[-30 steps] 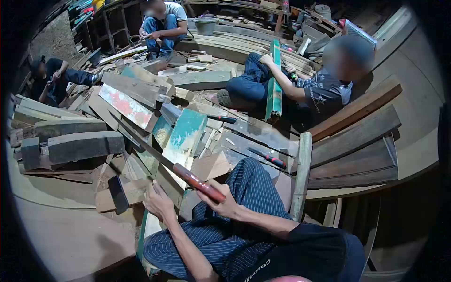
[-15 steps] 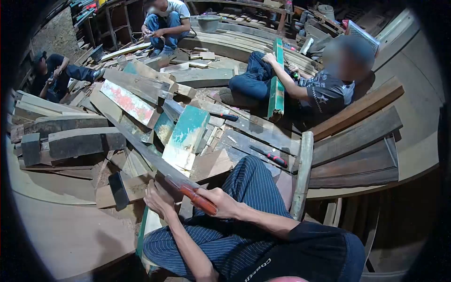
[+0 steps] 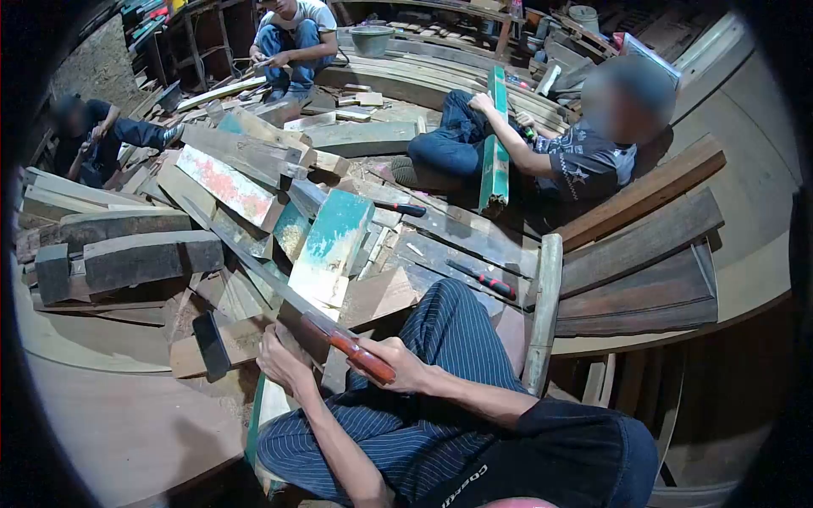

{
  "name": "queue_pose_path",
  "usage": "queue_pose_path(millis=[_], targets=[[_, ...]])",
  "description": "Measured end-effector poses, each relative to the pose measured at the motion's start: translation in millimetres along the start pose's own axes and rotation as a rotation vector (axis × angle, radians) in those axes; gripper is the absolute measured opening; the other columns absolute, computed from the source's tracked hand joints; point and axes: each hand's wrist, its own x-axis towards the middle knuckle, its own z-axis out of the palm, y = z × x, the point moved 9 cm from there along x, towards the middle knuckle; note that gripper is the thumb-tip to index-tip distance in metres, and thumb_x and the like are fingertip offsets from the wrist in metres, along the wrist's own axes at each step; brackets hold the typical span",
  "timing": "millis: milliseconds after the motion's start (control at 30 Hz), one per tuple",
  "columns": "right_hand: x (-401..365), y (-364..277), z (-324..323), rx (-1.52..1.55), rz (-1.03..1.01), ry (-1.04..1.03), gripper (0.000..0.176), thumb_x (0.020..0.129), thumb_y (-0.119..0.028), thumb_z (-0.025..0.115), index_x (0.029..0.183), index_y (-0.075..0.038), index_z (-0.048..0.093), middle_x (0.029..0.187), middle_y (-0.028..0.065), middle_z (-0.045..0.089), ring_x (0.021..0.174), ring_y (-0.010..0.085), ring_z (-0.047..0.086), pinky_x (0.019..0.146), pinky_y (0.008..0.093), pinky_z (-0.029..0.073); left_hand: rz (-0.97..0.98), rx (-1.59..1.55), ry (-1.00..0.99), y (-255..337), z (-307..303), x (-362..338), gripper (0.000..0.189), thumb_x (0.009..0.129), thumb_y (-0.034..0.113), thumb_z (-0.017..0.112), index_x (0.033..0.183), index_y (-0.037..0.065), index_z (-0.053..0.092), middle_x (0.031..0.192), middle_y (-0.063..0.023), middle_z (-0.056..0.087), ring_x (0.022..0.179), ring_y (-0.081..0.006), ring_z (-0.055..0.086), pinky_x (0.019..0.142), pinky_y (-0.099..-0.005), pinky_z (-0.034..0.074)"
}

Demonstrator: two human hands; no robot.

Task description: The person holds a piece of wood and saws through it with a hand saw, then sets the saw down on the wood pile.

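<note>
My right hand is clamped shut round the red handle of the long blade, above my lap. The blade looks stiff, front-heavy and sharp, so I judge the handle the only safe hold. My left hand grips the plank beneath.

Your right hand is clenched in a tight grip, thumb on top, with the forearm running back to the near right. Your left hand sits just left of it, knuckles up, fingers curled under and hidden.

Long red-handled blade (slanting up-left).
</note>
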Motion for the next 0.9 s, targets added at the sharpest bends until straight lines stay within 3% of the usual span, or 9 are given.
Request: queue_pose_path(millis=[200, 233, 300, 367, 433, 533, 833, 900], targets=[[1.4, -5.0, -4.4, 0.002, -0.035, 0.069, 0.020, 0.086, -0.006, 0.070, 0.101, -0.001, 0.059, 0.069, 0.0158, 0.060, 0.059, 0.0324, 0.064, 0.054, 0.0356, 0.049, 0.031, 0.071, -0.026, 2.4, 2.0, 0.3, 0.023, 0.087, 0.012, 0.057, 0.107, 0.005, 0.066, 0.099, -0.0154, 0.068, 0.095, -0.0322, 0.063, 0.081, -0.0432, 0.044], [3.0, -7.2, -4.3, 0.002, -0.043, 0.074, 0.019, 0.086, -0.006, 0.071, 0.101, -0.001, 0.059, 0.068, 0.0154, 0.060, 0.058, 0.0321, 0.063, 0.053, 0.0354, 0.048, -0.052, 0.026, -0.033, -9.8, 8.8, -0.1, 0.022, 0.089, 0.014, 0.056, 0.106, 0.004, 0.067, 0.100, -0.0165, 0.067, 0.095, -0.0334, 0.063, 0.081, -0.0433, 0.044], [2.7, -10.7, -5.1, -0.062, -0.057, 0.080, 0.022, 0.085, -0.006, 0.072, 0.103, -0.002, 0.060, 0.066, 0.0139, 0.058, 0.054, 0.0303, 0.062, 0.051, 0.0347, 0.047, 0.046, 0.045, 0.037, -0.1, -0.6, -2.3, 0.022, 0.090, 0.015, 0.054, 0.104, 0.003, 0.067, 0.099, -0.0177, 0.067, 0.093, -0.0342, 0.063, 0.081, -0.0431, 0.045], [-0.2, -4.8, -2.3, -0.052, -0.019, 0.080, 0.023, 0.083, -0.005, 0.073, 0.102, -0.002, 0.060, 0.067, 0.0139, 0.059, 0.055, 0.0308, 0.063, 0.051, 0.0350, 0.048, 0.037, 0.142, -0.015, 3.3, 0.0, -0.3, 0.030, 0.098, 0.026, 0.047, 0.101, 0.004, 0.067, 0.094, -0.0175, 0.067, 0.092, -0.0343, 0.063, 0.078, -0.0440, 0.044], [-1.2, -4.9, 0.4, -0.053, -0.048, 0.095, 0.023, 0.082, -0.004, 0.073, 0.101, -0.002, 0.060, 0.067, 0.0141, 0.059, 0.055, 0.0309, 0.063, 0.051, 0.0351, 0.049, -0.010, 0.120, -0.024, -7.3, 8.2, 0.5, 0.023, 0.092, 0.016, 0.052, 0.108, 0.007, 0.065, 0.101, -0.0148, 0.068, 0.101, -0.0335, 0.063, 0.087, -0.0457, 0.045], [-1.1, -4.7, -0.8, -0.059, -0.059, 0.092, 0.022, 0.082, -0.003, 0.073, 0.100, -0.002, 0.060, 0.067, 0.0145, 0.060, 0.055, 0.0308, 0.063, 0.051, 0.0350, 0.049, 0.027, 0.087, -0.003, 0.9, 4.3, 0.2, 0.032, 0.099, 0.028, 0.047, 0.103, 0.004, 0.067, 0.095, -0.0157, 0.068, 0.094, -0.0329, 0.063, 0.082, -0.0434, 0.043], [-4.5, 9.6, -4.8, 0.026, 0.019, 0.059, 0.018, 0.084, -0.004, 0.070, 0.099, -0.001, 0.060, 0.072, 0.0144, 0.061, 0.058, 0.0302, 0.064, 0.053, 0.0340, 0.049, 0.049, 0.066, 0.087, -5.3, 6.0, -2.1, 0.033, 0.098, 0.028, 0.049, 0.100, 0.001, 0.066, 0.092, -0.0195, 0.067, 0.087, -0.0388, 0.062, 0.078, -0.0489, 0.044], [-3.2, 3.5, -10.4, 0.018, -0.034, 0.093, 0.015, 0.087, -0.004, 0.067, 0.099, -0.001, 0.060, 0.073, 0.0134, 0.061, 0.059, 0.0289, 0.064, 0.055, 0.0328, 0.049, -0.043, -0.006, -0.039, -0.7, 4.1, 1.4, 0.032, 0.099, 0.030, 0.049, 0.094, 0.002, 0.064, 0.090, -0.0215, 0.065, 0.086, -0.0405, 0.061, 0.076, -0.0509, 0.043]])
